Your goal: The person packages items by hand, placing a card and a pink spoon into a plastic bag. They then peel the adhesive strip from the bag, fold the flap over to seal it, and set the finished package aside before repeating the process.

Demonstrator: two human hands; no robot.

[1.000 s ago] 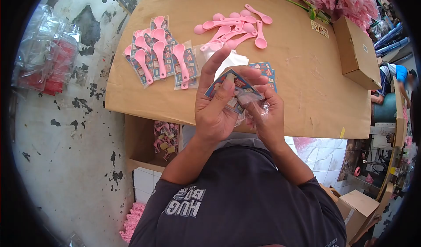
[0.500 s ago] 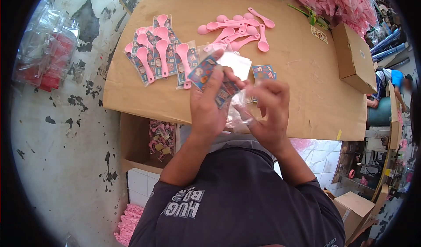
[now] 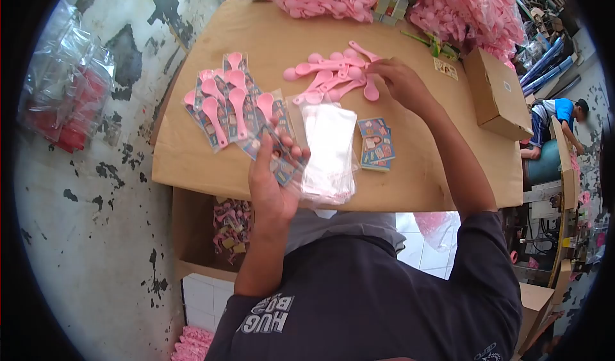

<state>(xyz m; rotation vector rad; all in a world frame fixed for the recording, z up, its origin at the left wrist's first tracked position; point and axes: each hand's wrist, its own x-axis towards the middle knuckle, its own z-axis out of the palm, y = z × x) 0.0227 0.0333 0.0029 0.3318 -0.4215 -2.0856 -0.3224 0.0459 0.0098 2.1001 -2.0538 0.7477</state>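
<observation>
My left hand (image 3: 275, 175) holds a blue printed card in a clear bag (image 3: 282, 167), over the table's near left part. Pinched at the end of a pink spoon (image 3: 371, 89) is my right hand (image 3: 391, 79), beside the pile of loose pink spoons (image 3: 330, 73). Between my hands lies a stack of clear plastic bags (image 3: 330, 146). To its right sits a small stack of blue cards (image 3: 377, 146). Bagged cards with pink spoons on top (image 3: 237, 108) lie in overlapping rows at the left.
Large bags of pink spoons (image 3: 467, 12) stand at the table's back, near a cardboard box (image 3: 496, 95) on the right. An open carton (image 3: 195, 226) is below the left edge. Clear bags hang on the left wall (image 3: 138, 188). Another person (image 3: 557, 121) bends down at far right.
My right hand has left the bagged card and reached forward to the loose spoons. My left hand has moved left with the card. The view has shifted, showing more of the table's back.
</observation>
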